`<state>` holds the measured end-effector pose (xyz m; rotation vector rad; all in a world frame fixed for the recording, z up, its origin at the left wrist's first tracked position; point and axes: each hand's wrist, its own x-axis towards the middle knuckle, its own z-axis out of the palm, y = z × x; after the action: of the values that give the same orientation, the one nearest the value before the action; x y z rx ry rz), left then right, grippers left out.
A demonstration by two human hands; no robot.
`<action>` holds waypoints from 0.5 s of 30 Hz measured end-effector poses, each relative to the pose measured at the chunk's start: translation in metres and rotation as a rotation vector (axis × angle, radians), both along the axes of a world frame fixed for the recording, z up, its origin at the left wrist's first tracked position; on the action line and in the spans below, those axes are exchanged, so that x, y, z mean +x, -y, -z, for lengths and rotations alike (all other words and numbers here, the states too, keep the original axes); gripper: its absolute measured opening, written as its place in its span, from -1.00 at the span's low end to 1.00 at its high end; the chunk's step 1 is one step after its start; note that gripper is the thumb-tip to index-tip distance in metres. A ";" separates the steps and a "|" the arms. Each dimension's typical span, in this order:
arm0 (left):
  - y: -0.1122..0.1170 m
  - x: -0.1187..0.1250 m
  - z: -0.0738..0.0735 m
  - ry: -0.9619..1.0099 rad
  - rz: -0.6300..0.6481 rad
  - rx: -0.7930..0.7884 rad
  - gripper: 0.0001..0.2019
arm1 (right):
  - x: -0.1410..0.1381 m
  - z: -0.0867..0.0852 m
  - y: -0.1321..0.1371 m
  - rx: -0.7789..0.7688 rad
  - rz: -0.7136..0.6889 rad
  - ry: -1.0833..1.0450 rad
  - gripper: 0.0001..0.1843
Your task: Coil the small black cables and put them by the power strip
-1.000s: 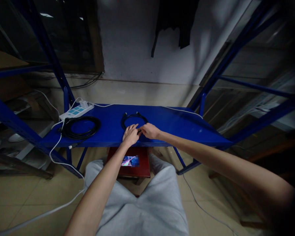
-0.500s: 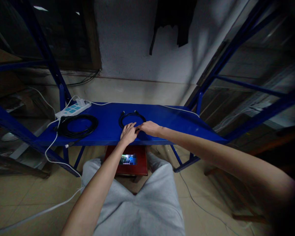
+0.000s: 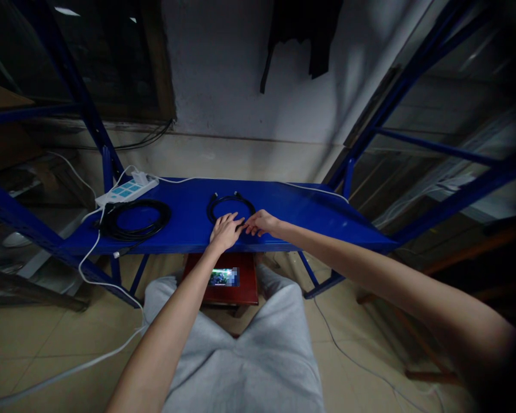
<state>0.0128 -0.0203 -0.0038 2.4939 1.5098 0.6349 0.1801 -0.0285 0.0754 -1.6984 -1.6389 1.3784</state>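
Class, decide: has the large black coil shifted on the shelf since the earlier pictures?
No. The large coil keeps its place in front of the power strip on the shelf; the whole view shifted slightly, not the coil.

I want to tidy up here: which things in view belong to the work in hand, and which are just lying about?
In use:
small black cable coil, partly hidden by the left hand and right hand
blue tabletop beneath

Apparently lying about:
larger black cable coil
white power strip
lit screen on the red stool
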 end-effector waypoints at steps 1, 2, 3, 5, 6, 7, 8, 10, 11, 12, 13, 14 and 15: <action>0.000 0.000 0.000 -0.002 0.001 0.002 -0.60 | -0.002 -0.003 0.002 -0.032 0.032 -0.020 -0.80; 0.000 0.000 0.000 -0.003 0.003 0.006 -0.60 | -0.005 -0.005 0.003 -0.054 0.055 -0.031 -0.78; 0.001 -0.001 -0.001 -0.003 0.004 0.010 -0.60 | -0.007 -0.007 0.004 -0.065 0.074 -0.034 -0.77; 0.001 -0.001 -0.001 -0.003 0.007 0.018 -0.59 | -0.011 -0.009 0.005 -0.063 0.103 -0.022 -0.76; 0.001 -0.001 -0.001 -0.003 0.007 0.020 -0.59 | -0.012 -0.010 0.005 -0.054 0.115 -0.012 -0.77; 0.001 -0.001 -0.002 -0.003 0.006 0.020 -0.58 | -0.013 -0.009 0.005 -0.046 0.123 0.000 -0.77; 0.002 -0.001 -0.002 -0.004 0.007 0.017 -0.58 | -0.014 -0.009 0.004 -0.037 0.128 0.014 -0.78; 0.002 -0.001 -0.003 -0.007 0.008 0.010 -0.58 | -0.015 -0.007 0.003 -0.014 0.114 0.055 -0.79; 0.003 -0.001 -0.004 -0.009 0.009 0.006 -0.58 | -0.015 -0.006 0.002 0.007 0.101 0.092 -0.81; 0.003 -0.001 -0.004 -0.010 0.011 0.004 -0.58 | -0.015 -0.006 0.000 0.035 0.081 0.146 -0.82; 0.004 -0.001 -0.005 -0.010 0.012 0.005 -0.59 | -0.016 -0.006 -0.002 0.068 0.051 0.220 -0.84; 0.004 -0.001 -0.005 -0.009 0.014 0.007 -0.59 | -0.017 -0.006 -0.003 0.105 0.006 0.312 -0.85; 0.004 -0.001 -0.006 -0.008 0.018 0.009 -0.59 | -0.018 -0.007 -0.005 0.151 -0.056 0.419 -0.86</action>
<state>0.0114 -0.0246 0.0019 2.5169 1.4888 0.6313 0.1626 -0.0240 0.0822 -1.9551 -1.9680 0.9314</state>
